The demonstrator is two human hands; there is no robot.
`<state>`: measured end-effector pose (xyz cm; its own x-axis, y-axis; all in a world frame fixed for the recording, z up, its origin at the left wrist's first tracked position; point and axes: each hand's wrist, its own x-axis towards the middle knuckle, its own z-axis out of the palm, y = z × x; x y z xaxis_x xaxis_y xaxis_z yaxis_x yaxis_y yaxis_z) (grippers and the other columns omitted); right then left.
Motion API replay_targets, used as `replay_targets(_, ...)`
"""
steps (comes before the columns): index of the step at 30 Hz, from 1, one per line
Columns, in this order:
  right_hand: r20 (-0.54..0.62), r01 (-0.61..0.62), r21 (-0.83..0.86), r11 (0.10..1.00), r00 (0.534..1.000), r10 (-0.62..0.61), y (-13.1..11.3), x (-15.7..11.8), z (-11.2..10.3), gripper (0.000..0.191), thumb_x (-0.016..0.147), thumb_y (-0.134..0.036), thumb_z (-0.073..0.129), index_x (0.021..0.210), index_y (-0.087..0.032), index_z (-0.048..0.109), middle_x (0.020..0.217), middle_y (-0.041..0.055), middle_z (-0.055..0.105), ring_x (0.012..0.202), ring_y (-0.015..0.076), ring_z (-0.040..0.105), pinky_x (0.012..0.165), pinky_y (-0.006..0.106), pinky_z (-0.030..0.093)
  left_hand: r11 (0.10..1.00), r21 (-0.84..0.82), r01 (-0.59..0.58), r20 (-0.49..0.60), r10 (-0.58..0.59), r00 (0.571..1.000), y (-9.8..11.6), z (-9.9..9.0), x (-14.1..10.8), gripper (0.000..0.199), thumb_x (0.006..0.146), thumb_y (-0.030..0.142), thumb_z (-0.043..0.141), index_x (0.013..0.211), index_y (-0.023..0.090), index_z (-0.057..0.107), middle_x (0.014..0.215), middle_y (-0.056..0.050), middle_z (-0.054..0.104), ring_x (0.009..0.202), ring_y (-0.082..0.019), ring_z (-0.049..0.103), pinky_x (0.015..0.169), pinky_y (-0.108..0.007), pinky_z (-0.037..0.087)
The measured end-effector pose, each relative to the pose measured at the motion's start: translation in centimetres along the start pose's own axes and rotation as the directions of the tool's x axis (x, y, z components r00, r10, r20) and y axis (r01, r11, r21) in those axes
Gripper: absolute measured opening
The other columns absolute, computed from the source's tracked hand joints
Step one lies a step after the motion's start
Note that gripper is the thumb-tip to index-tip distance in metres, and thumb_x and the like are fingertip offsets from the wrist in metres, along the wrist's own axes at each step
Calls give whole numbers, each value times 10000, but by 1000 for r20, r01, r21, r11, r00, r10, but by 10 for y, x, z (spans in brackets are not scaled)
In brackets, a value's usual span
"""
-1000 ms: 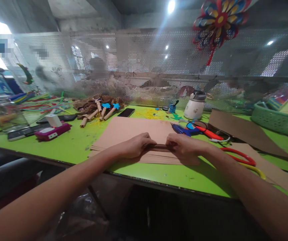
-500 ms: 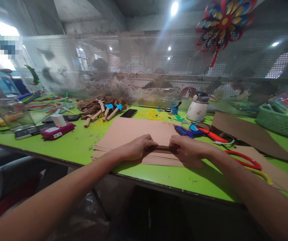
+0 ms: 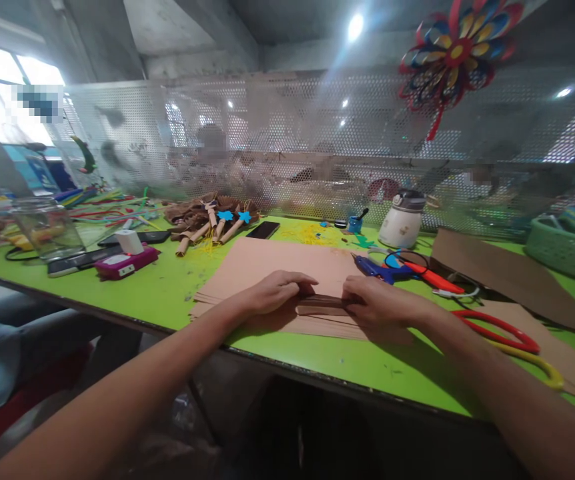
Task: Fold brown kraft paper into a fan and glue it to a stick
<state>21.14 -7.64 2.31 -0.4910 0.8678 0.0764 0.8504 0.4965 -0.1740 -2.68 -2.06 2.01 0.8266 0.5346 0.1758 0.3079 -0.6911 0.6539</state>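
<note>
A stack of brown kraft paper sheets (image 3: 272,260) lies on the table in front of me, with a narrow fold along the top sheet's near edge. My left hand (image 3: 282,291) rests on the left part of this fold, fingers stretched out and a little apart; their undersides are hidden. At the fold's right end, my right hand (image 3: 367,298) pinches the paper between thumb and curled fingers. A blue glue gun (image 3: 380,269) lies just beyond my right hand. Scissors with red and yellow handles (image 3: 502,331) lie beside my right forearm.
On the green table (image 3: 167,297) stand a white jug (image 3: 401,223), a glass jar (image 3: 47,230) and a purple power strip (image 3: 126,262). A phone (image 3: 263,230) and pleated brown paper pieces (image 3: 202,220) lie behind the stack. A green basket (image 3: 562,250) is at right.
My left fingers have straightened and eased off their pinch on the fold. My right hand keeps its pinch. The whole view has shifted slightly.
</note>
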Motion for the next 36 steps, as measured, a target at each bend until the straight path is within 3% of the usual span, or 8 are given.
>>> replay_targets(3,-29,0,-12,1000,1000,-1,0,1,3,127,801,-229,477,794,-178,593,796,54,608,687,148,515,578,244,324,1000,-8,7,-36,-8,999,4,2,0,383,849,155,297,1142,121,540,1048,-90,624,948,-149,553,852,-284,405)
replay_targets(7,-43,-11,-27,1000,999,9,0,2,6,150,813,-253,485,777,-172,606,783,63,615,696,154,524,581,248,323,987,158,15,-34,-10,999,11,7,2,349,832,320,460,1124,158,562,1034,-82,615,915,-179,546,798,-295,415)
replay_targets(10,-46,-11,-23,1000,999,10,0,3,6,157,813,-264,490,773,-176,613,779,58,614,683,152,524,572,246,326,973,227,-31,-6,34,999,9,9,2,364,762,222,536,1122,173,559,1017,-72,606,902,-174,538,807,-303,414)
replay_targets(17,-76,-25,-14,1000,997,23,0,2,6,152,800,-233,491,774,-175,629,765,59,627,677,152,535,567,241,334,990,136,-36,13,34,999,4,5,-3,550,659,66,504,1201,159,507,1148,-91,557,1017,-181,522,890,-318,405)
replay_targets(24,-20,-51,134,990,998,54,8,3,6,159,796,-256,499,781,-174,634,754,48,646,668,153,556,568,241,366,990,-135,34,62,-26,998,4,0,-6,647,660,32,478,1289,165,404,1172,-111,555,1021,-170,541,899,-328,413)
replay_targets(28,-13,-57,154,986,998,60,8,4,5,153,787,-260,510,789,-172,636,749,43,650,668,154,561,582,244,380,980,-187,65,66,-54,996,3,0,-5,627,664,14,440,1273,162,414,1170,-125,562,1006,-177,546,860,-331,428)
replay_targets(32,-16,-45,110,993,999,47,4,2,5,159,789,-243,502,837,-184,641,785,39,653,687,151,561,591,237,372,988,-132,77,17,-75,997,2,4,-3,552,706,69,463,1251,151,440,1105,-119,596,935,-171,565,815,-315,439)
replay_targets(36,-14,-25,13,1000,1000,25,2,2,5,161,789,-246,498,812,-181,643,779,48,645,690,156,551,580,240,343,998,37,43,-44,-41,998,2,9,-2,495,708,191,577,1197,159,510,1018,-81,615,882,-166,560,803,-301,431)
